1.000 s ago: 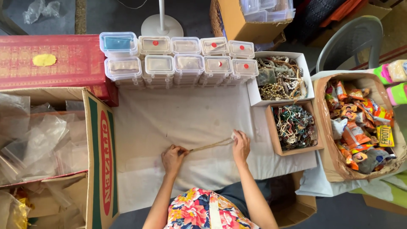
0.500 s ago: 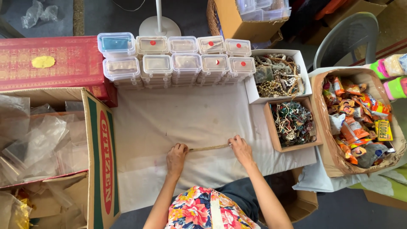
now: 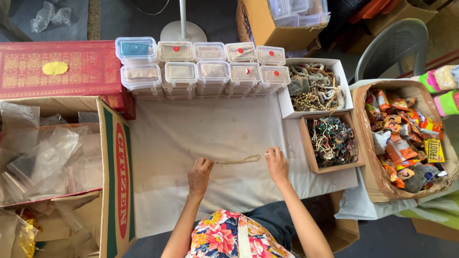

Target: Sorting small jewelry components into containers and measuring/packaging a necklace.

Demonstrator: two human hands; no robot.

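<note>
Two hands, my left hand (image 3: 199,173) and right hand (image 3: 277,162), pinch the string (image 3: 237,160) ends mid-frame; I should pull gently, keeping it flat on the cloth (image 3: 210,129).

Single head camera, looking steeply down, moderately near, seemingly over white cloth (image 3: 215,129)

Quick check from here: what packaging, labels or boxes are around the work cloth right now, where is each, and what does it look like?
Clear lidded tubs: two rows behind the cloth, several with red dot stickers.
Red box: far left, gold pattern, yellow patch on top.
Cardboard carton flap: left of the cloth, red and green print.
Snack packets: brown bag on the right, orange, red, yellow.
</note>
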